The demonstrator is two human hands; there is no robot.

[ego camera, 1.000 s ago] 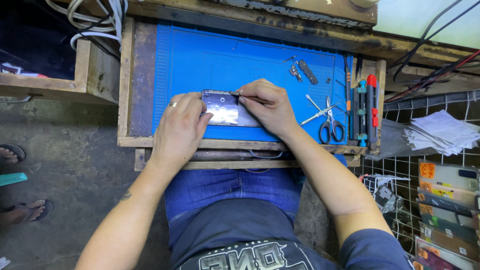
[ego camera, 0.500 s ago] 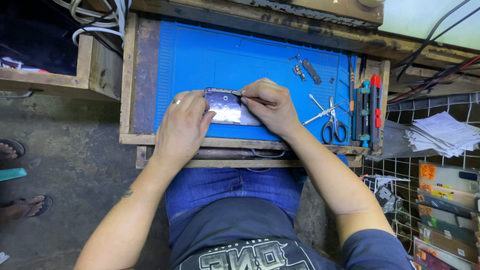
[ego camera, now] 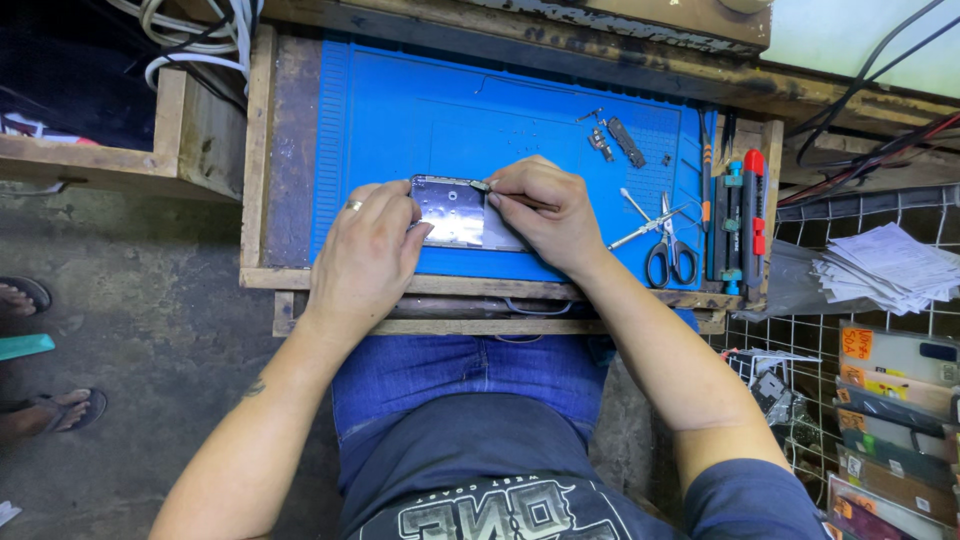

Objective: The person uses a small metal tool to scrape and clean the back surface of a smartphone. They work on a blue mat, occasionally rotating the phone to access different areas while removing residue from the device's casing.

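An opened phone [ego camera: 455,212] with a shiny inner plate lies on the blue work mat [ego camera: 450,110]. My left hand [ego camera: 368,255], with a ring on one finger, grips the phone's left end and holds it down. My right hand [ego camera: 545,215] covers the phone's right end and pinches a thin metal tool [ego camera: 483,187], whose tip touches the phone's top edge.
Scissors [ego camera: 672,250] and tweezers [ego camera: 640,222] lie right of my hands, with small metal parts [ego camera: 612,138] behind them. Screwdrivers [ego camera: 740,215] stand in a rack at the mat's right edge. Papers [ego camera: 885,265] and packaged goods sit further right. Cables hang top left. Sandalled feet show at far left.
Both hands stay on the phone almost unmoved; the right hand's tool tip has shifted only slightly along the top edge.
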